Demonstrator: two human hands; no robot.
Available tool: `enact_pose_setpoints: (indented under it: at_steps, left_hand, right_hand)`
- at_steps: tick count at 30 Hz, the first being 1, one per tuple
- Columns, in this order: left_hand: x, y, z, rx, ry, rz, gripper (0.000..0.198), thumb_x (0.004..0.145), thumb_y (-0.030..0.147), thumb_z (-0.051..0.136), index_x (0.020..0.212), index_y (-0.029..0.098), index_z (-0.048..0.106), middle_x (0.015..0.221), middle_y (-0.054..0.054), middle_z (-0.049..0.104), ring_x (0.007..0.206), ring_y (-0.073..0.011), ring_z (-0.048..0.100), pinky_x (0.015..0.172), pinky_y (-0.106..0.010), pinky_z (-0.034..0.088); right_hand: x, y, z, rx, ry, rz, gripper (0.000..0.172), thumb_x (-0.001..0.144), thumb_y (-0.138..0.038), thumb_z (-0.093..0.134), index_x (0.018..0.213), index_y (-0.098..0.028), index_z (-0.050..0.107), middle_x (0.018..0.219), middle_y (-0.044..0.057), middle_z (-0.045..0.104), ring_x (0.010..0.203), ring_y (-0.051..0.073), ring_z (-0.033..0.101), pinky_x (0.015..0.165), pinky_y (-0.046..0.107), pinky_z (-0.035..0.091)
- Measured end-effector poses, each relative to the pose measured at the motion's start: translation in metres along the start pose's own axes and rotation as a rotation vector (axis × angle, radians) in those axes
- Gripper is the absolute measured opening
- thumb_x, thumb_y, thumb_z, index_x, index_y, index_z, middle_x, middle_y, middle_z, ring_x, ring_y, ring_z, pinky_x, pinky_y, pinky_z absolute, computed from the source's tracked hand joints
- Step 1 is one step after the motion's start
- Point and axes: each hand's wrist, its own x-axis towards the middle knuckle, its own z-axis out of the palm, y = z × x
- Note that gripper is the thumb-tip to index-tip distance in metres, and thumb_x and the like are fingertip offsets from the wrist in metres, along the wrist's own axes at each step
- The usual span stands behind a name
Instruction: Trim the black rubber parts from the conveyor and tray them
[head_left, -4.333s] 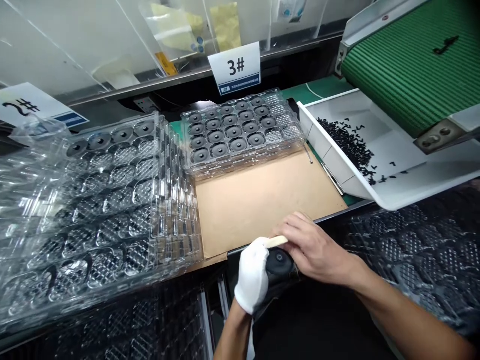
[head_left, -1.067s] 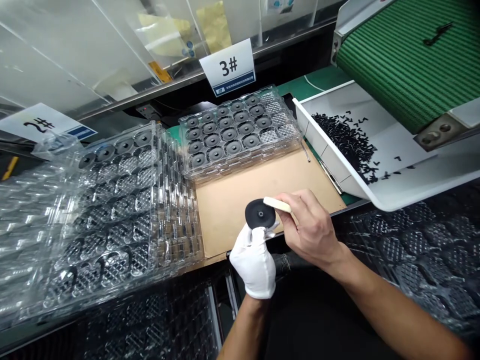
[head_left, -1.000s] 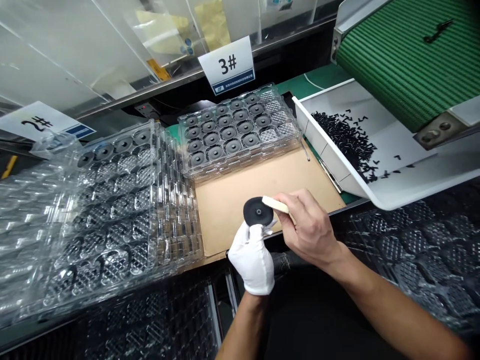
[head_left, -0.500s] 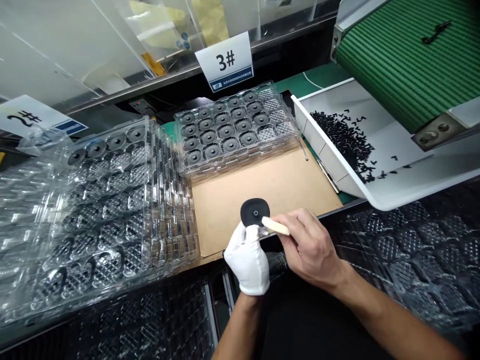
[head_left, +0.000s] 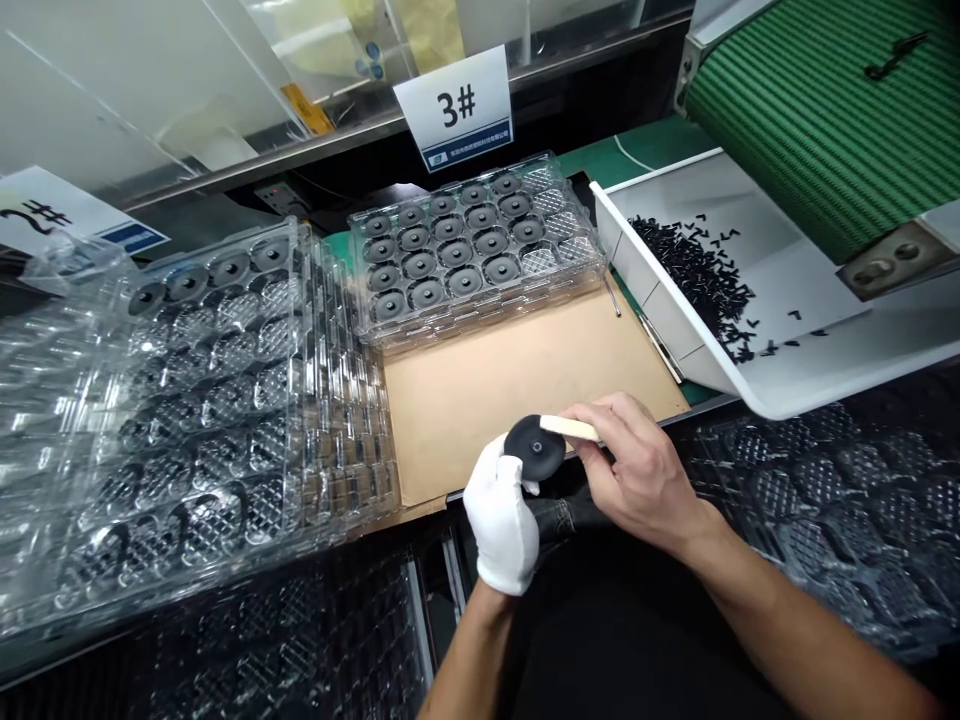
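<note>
In a white glove, my left hand [head_left: 501,520] pinches a black rounded disc-like part [head_left: 534,452] by its left edge. A small raised knob with a hole marks the part's middle. My bare right hand [head_left: 637,470] grips a cream-coloured flat stick or pad [head_left: 570,428], whose kind I cannot make out. Its tip touches the upper right rim of the black part. Both hands are over the front edge of a brown cardboard sheet [head_left: 465,400].
Behind the cardboard stands a clear blister tray [head_left: 480,300] holding several similar black parts. More stacked clear trays [head_left: 300,400] rise at left. To the right, a white bin [head_left: 667,300] holds small black pieces [head_left: 697,275], below a green conveyor belt [head_left: 817,110].
The black part has moved right and been turned and tilted in my left hand. My right hand has shifted slightly right, and the stick now touches the upper right rim.
</note>
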Motion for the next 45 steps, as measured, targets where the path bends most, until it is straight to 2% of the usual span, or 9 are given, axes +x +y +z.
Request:
enact_pose_setpoints:
  at_steps: [5,8,12,14,22,26,30,35,45]
  left_hand:
    - [-0.001,-0.002,-0.008,0.064,-0.165,0.088,0.028,0.101,0.029,0.048,0.105,0.020,0.074,0.096,-0.003,0.074,0.080,-0.0149,0.064,0.076,-0.027,0.053]
    - [-0.001,0.000,-0.008,0.059,-0.193,0.062,0.027,0.102,0.031,0.049,0.094,0.019,0.071,0.077,0.001,0.066,0.063,-0.0123,0.055,0.064,-0.026,0.049]
    - [0.001,0.005,-0.006,-0.013,-0.107,0.007,0.020,0.098,0.023,0.053,0.090,0.019,0.071,0.068,0.003,0.063,0.060,-0.0119,0.054,0.061,-0.024,0.046]
    - [0.002,0.006,-0.006,-0.053,-0.088,-0.018,0.018,0.096,0.022,0.056,0.092,0.018,0.073,0.069,0.003,0.066,0.062,-0.0120,0.057,0.063,-0.024,0.047]
    - [-0.001,-0.006,-0.007,-0.067,0.004,-0.071,0.017,0.095,0.027,0.064,0.098,0.018,0.078,0.078,0.001,0.073,0.068,-0.0125,0.062,0.067,-0.024,0.050]
    - [-0.004,-0.006,-0.008,-0.072,-0.006,-0.081,0.018,0.095,0.031,0.065,0.091,0.018,0.077,0.076,0.001,0.071,0.068,-0.0128,0.060,0.067,-0.024,0.049]
    - [-0.004,-0.003,-0.010,-0.051,0.051,-0.075,0.018,0.095,0.031,0.065,0.085,0.019,0.076,0.073,0.003,0.068,0.067,-0.0120,0.056,0.067,-0.023,0.048]
    - [-0.003,0.002,-0.010,-0.070,0.071,-0.091,0.019,0.094,0.027,0.064,0.083,0.018,0.076,0.068,0.002,0.068,0.066,-0.0126,0.058,0.068,-0.023,0.048]
    - [-0.007,0.002,-0.009,0.019,0.023,-0.042,0.021,0.095,0.030,0.062,0.081,0.019,0.074,0.068,0.002,0.066,0.064,-0.0134,0.057,0.066,-0.024,0.048]
  right_hand:
    - [0.014,-0.006,-0.006,0.059,-0.221,-0.072,0.026,0.098,-0.008,0.055,0.117,-0.017,0.069,0.099,0.008,0.064,0.097,0.024,0.057,0.089,0.043,0.050]
    - [0.024,-0.008,-0.010,0.122,-0.331,-0.143,0.028,0.095,-0.006,0.058,0.116,-0.020,0.071,0.101,0.006,0.066,0.102,0.024,0.055,0.092,0.043,0.049]
    - [0.028,-0.009,-0.012,0.172,-0.085,0.011,0.026,0.099,-0.011,0.060,0.120,-0.021,0.070,0.108,0.006,0.068,0.105,0.022,0.059,0.094,0.039,0.050]
    - [0.024,-0.010,-0.010,0.165,-0.036,0.066,0.022,0.099,-0.015,0.062,0.119,-0.021,0.070,0.107,0.006,0.068,0.103,0.021,0.060,0.093,0.038,0.051]
    - [0.010,-0.020,0.004,0.033,-0.177,0.014,0.024,0.098,-0.012,0.056,0.116,-0.021,0.070,0.099,0.007,0.066,0.096,0.023,0.058,0.087,0.042,0.050]
    - [0.009,-0.023,0.006,-0.030,-0.095,0.004,0.022,0.098,-0.014,0.056,0.115,-0.019,0.070,0.097,0.008,0.065,0.095,0.024,0.058,0.087,0.043,0.050]
    - [0.006,-0.024,0.003,-0.024,-0.177,-0.023,0.023,0.098,-0.012,0.055,0.114,-0.019,0.070,0.097,0.008,0.066,0.094,0.024,0.059,0.086,0.043,0.050]
    - [0.005,-0.020,-0.004,-0.028,-0.003,0.024,0.020,0.099,-0.015,0.060,0.117,-0.018,0.069,0.104,0.009,0.069,0.097,0.024,0.061,0.088,0.043,0.051]
    - [0.009,-0.027,0.005,0.012,-0.132,-0.031,0.023,0.099,-0.014,0.056,0.115,-0.020,0.070,0.100,0.008,0.069,0.096,0.024,0.060,0.087,0.044,0.051]
